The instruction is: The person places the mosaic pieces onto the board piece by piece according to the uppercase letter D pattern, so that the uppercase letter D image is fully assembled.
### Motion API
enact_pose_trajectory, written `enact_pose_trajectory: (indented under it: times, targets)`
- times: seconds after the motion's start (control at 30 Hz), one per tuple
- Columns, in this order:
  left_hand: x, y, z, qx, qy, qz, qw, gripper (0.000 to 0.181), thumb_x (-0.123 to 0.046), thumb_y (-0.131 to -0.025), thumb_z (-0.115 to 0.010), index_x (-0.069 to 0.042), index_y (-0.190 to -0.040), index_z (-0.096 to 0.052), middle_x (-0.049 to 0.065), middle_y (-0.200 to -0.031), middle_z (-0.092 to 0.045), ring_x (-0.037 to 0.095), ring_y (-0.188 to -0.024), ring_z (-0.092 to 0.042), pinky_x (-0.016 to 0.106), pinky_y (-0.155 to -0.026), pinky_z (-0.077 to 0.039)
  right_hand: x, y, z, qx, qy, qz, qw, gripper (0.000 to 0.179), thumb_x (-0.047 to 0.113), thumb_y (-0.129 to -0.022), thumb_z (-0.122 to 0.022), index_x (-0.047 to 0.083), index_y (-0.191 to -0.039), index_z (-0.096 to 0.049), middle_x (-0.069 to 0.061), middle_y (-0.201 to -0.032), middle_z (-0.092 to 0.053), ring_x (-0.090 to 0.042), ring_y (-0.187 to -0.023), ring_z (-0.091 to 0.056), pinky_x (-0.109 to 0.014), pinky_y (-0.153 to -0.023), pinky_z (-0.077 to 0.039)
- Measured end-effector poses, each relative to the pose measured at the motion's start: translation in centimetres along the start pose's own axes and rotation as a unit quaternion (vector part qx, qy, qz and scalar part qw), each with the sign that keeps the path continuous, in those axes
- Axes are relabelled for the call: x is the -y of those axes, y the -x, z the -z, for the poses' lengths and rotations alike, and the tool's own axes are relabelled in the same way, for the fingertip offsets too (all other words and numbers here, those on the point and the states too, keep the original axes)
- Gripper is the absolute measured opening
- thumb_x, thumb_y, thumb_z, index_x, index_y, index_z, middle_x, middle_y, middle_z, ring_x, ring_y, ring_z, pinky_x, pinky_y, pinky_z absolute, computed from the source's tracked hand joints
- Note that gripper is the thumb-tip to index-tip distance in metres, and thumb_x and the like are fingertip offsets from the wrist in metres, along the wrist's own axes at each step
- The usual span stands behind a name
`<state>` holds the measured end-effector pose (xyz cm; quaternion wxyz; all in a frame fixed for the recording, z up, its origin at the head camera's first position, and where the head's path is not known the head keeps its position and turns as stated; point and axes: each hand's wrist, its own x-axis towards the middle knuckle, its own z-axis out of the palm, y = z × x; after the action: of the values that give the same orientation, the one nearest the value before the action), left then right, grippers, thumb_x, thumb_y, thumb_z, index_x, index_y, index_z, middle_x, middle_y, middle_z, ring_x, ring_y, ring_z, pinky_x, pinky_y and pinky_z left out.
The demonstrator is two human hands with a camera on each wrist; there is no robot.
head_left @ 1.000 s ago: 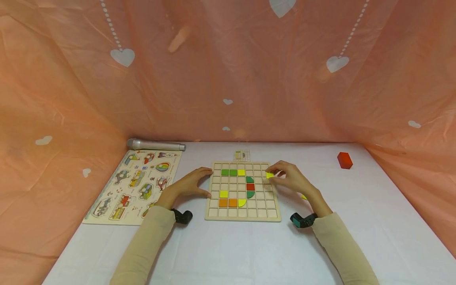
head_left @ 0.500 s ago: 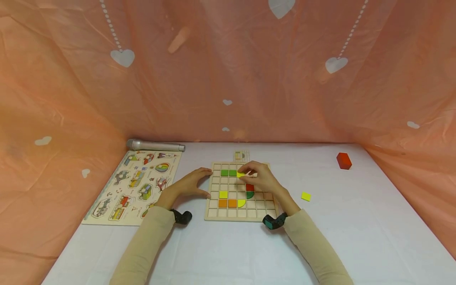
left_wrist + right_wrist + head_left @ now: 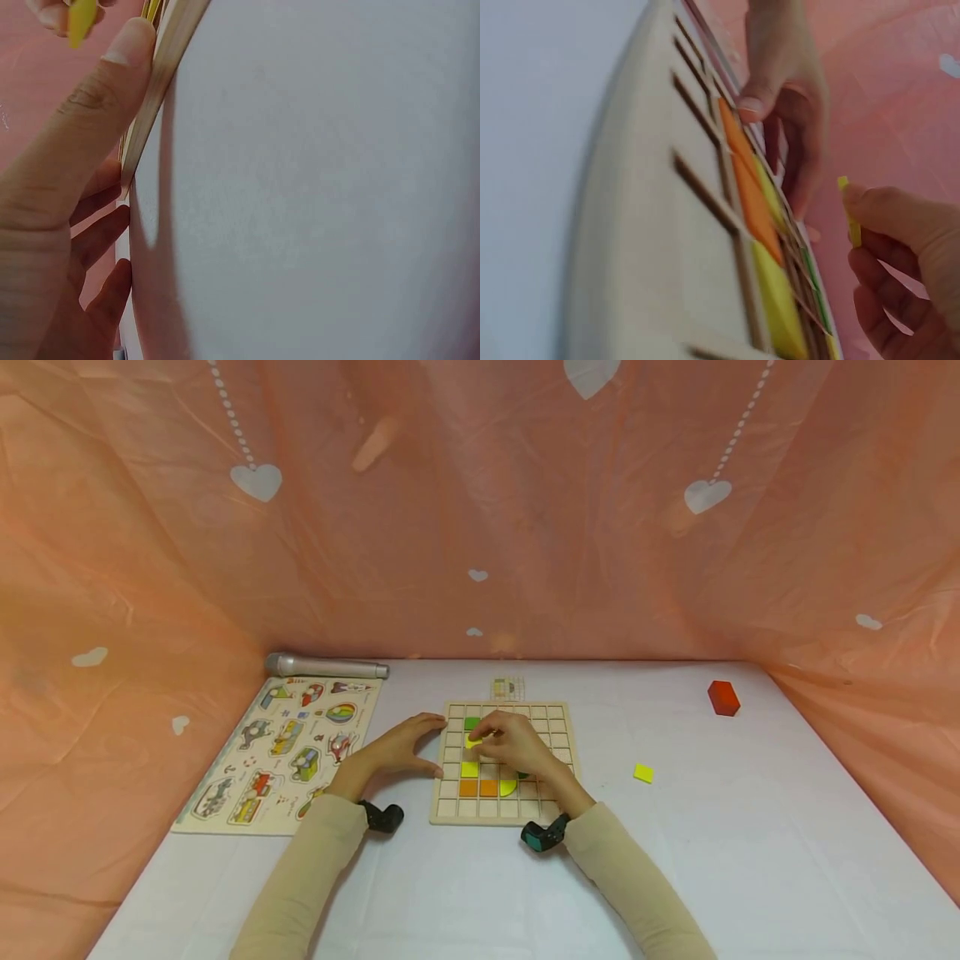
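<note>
A wooden grid board (image 3: 498, 821) lies on the white table, with green, yellow and orange tiles set in some of its squares. My left hand (image 3: 396, 748) is at the board's left edge, fingers and thumb spread; in the left wrist view the thumb (image 3: 112, 94) rests on its wooden side. My right hand (image 3: 517, 746) is over the board's left part, pinching a yellow tile (image 3: 850, 212) between thumb and fingers, raised off the grid. Just below it in the head view are a yellow square (image 3: 469, 769) and two orange tiles (image 3: 478, 788). The right hand and wrist hide other tiles.
Right of the board lies a loose yellow square tile (image 3: 643, 773); farther right is a red block (image 3: 723, 698). A small pattern card (image 3: 507, 688) lies behind the board. At the left are a picture puzzle board (image 3: 247, 756) and a silver microphone (image 3: 330, 667).
My right hand has moved left across the board with the yellow tile, from its right edge to its left part. The left hand stays at the board's edge.
</note>
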<state>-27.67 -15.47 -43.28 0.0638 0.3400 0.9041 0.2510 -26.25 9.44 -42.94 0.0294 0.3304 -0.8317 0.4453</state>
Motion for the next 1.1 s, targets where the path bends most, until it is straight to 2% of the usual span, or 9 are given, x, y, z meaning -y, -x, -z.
enact_pose_trajectory:
  times: [0.2,0.37,0.63,0.8,1.1]
  targets:
    - [0.0,-0.1,0.0,0.003,0.004,0.008,1.0,0.085,-0.034,-0.07,-0.081,0.004,-0.136,-0.042,0.019,-0.141,-0.04,0.035,-0.132,-0.033,0.046,-0.113,-0.025,-0.2,0.0,-1.0,0.018,-0.001,-0.018,0.9997,0.014,0.01,-0.077,-0.076,0.005,-0.089,-0.072,-0.003,-0.089,-0.066,-0.011,-0.079,-0.061,-0.02,-0.07,-0.054]
    - [0.1,-0.1,-0.1,0.004,0.006,0.011,0.9999,0.085,-0.034,-0.071,-0.081,0.003,-0.137,-0.041,0.019,-0.142,-0.039,0.034,-0.133,-0.032,0.045,-0.113,-0.023,-0.3,0.1,-1.4,0.023,0.011,-0.03,0.9992,0.01,0.009,-0.077,-0.076,0.006,-0.086,-0.072,-0.001,-0.088,-0.067,-0.01,-0.082,-0.061,-0.019,-0.072,-0.053]
    - [0.1,-0.1,-0.1,0.004,0.007,0.009,0.9999,0.085,-0.035,-0.072,-0.08,0.003,-0.137,-0.041,0.019,-0.142,-0.038,0.035,-0.133,-0.032,0.047,-0.113,-0.023,-0.5,0.1,-1.3,0.029,0.048,-0.019,0.9982,0.007,0.013,-0.081,-0.073,0.009,-0.087,-0.075,-0.002,-0.094,-0.067,-0.016,-0.089,-0.06,-0.024,-0.077,-0.052]
    - [0.2,-0.2,0.0,0.005,0.006,0.008,0.9999,0.085,-0.036,-0.072,-0.08,0.002,-0.137,-0.041,0.018,-0.142,-0.039,0.034,-0.133,-0.032,0.046,-0.113,-0.024,-0.8,0.2,-1.1,0.041,0.07,0.002,0.9967,0.008,0.012,-0.083,-0.07,0.01,-0.089,-0.075,-0.004,-0.097,-0.063,-0.017,-0.09,-0.058,-0.025,-0.075,-0.051]
    - [0.2,-0.2,-0.1,0.008,0.007,0.011,0.9999,0.086,-0.038,-0.071,-0.08,0.002,-0.137,-0.04,0.019,-0.142,-0.038,0.035,-0.133,-0.032,0.047,-0.113,-0.023,-1.1,0.2,-1.2,0.046,0.061,0.001,0.9971,0.007,0.012,-0.085,-0.069,0.011,-0.09,-0.073,0.0,-0.094,-0.062,-0.011,-0.084,-0.056,-0.021,-0.071,-0.049]
